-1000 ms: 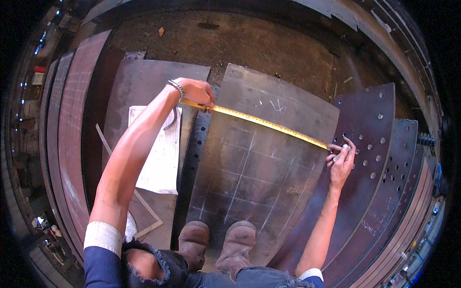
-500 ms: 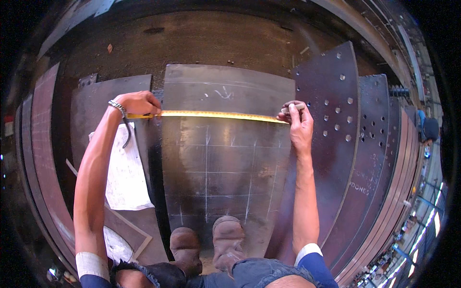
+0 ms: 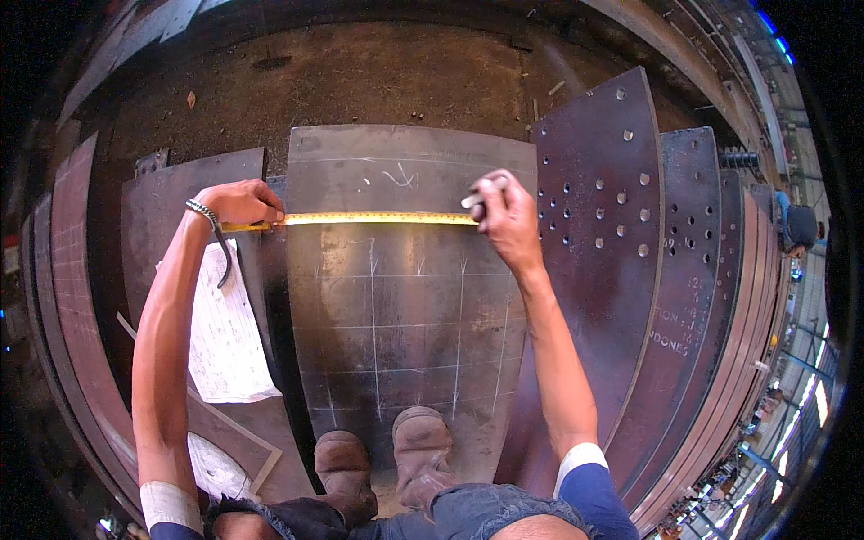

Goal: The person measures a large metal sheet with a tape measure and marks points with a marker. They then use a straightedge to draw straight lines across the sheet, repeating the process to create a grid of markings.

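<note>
A yellow tape measure (image 3: 378, 218) stretches across a grey steel plate (image 3: 342, 180) marked with white lines and small arrows. At the plate's left edge, my left hand (image 3: 241, 203) is closed on the tape, fingers pinched. My right hand (image 3: 511, 216), slightly blurred, is over the right part of the plate, closed round a pale stick of chalk (image 3: 470, 202). Its lower fingers are at the visible right end of the tape; whether they grip it I cannot tell, and the hand hides any tape under it.
White paper sheets with writing (image 3: 229, 333) lie on the plate to the left. Dark plates with drilled holes (image 3: 598, 193) stand stacked on the right. My boots (image 3: 421, 450) are at the marked plate's near end. Another person (image 3: 796, 229) is far right.
My right hand has moved left along the tape with the chalk, and less tape shows at the right. My left hand keeps its hold. The whole view has shifted slightly.
</note>
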Demonstrator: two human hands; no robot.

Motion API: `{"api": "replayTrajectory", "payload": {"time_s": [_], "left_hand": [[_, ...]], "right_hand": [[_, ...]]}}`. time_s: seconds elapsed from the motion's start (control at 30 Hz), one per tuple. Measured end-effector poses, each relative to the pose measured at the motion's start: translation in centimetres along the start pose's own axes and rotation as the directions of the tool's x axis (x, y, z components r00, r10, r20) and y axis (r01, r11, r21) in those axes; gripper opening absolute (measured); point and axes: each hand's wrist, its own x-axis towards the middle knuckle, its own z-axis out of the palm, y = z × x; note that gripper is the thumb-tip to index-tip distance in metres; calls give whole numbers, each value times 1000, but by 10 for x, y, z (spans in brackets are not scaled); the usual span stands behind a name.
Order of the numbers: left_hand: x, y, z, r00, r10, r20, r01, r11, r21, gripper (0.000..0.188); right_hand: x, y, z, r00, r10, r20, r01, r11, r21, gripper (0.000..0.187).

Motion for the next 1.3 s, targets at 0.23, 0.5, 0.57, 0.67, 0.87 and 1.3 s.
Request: {"api": "replayTrajectory", "payload": {"time_s": [0.23, 0.5, 0.57, 0.67, 0.87, 1.3], "left_hand": [[4, -9, -1, 999, -37, 24, 37, 999, 22, 34], [3, 1, -2, 998, -68, 12, 68, 997, 43, 33], [3, 0, -2, 998, -60, 19, 60, 997, 38, 32], [3, -1, -2, 997, -70, 23, 69, 997, 35, 32], [-1, 7, -3, 997, -73, 16, 73, 996, 50, 32], [3, 1, 0, 996, -94, 2, 94, 994, 47, 32]], "right_hand": [[39, 18, 40, 960, 0, 279, 78, 961, -266, 23], [42, 26, 46, 957, 0, 290, 98, 941, -324, 25], [40, 23, 46, 958, 2, 288, 92, 946, -311, 28], [38, 15, 47, 958, 1, 286, 88, 949, -301, 28], [40, 27, 45, 955, 6, 298, 93, 944, -317, 22], [38, 27, 47, 956, -94, 278, 193, 915, -354, 22]]}}
